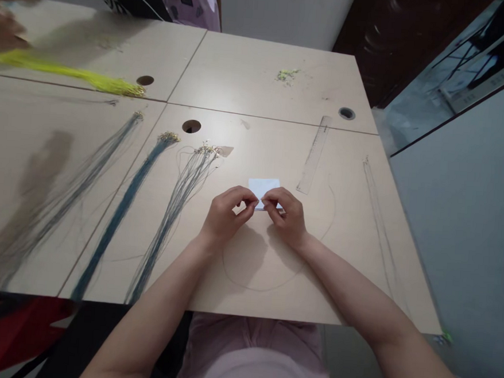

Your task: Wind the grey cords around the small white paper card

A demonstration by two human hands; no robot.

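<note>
We log a pale table [351, 190]: cord bundles [121, 214] left, white paper [263, 185] centre, clear ruler [314, 153] right of centre.

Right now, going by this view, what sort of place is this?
Probably a small craft workroom, though I can't be sure: bundled teal strands and a ruler lie on the table, with another person's hand by yellow strands.
</note>
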